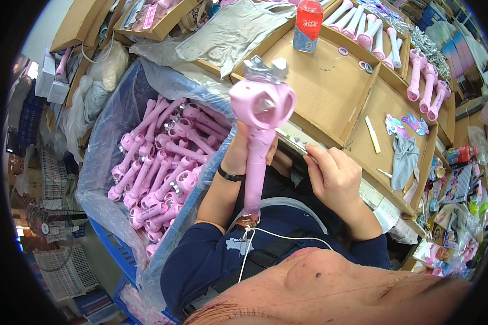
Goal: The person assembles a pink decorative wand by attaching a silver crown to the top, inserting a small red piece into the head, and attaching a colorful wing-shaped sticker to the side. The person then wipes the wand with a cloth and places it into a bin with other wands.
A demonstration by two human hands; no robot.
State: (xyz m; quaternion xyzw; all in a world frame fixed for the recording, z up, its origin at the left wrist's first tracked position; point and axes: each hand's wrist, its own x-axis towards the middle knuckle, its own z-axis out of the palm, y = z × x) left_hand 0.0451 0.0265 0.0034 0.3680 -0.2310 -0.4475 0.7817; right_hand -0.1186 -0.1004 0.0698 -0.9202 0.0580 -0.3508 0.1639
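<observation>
My left hand [236, 151] is closed around the handle of a pink plastic toy wand [261, 105], raised in front of me with its silver crown upward. Inside the wand's round openwork head is a clear part. To the right of the wand, my right hand [336, 172] pinches a thin metallic tool [293, 143] between thumb and fingers; its kind is not clear, and its tip is apart from the wand. A blue crate [214, 172] lined with clear plastic film stands at my left, heaped with similar pink wands [158, 162].
Cardboard trays [309, 87] cover the bench ahead, holding a drink bottle [308, 26], small rings [366, 66], a yellow-white cutter or marker [372, 134], a grey cloth [404, 162] and wing-shaped pieces [404, 124]. Pink handles [370, 32] lie at the back; a fan [44, 227] stands left.
</observation>
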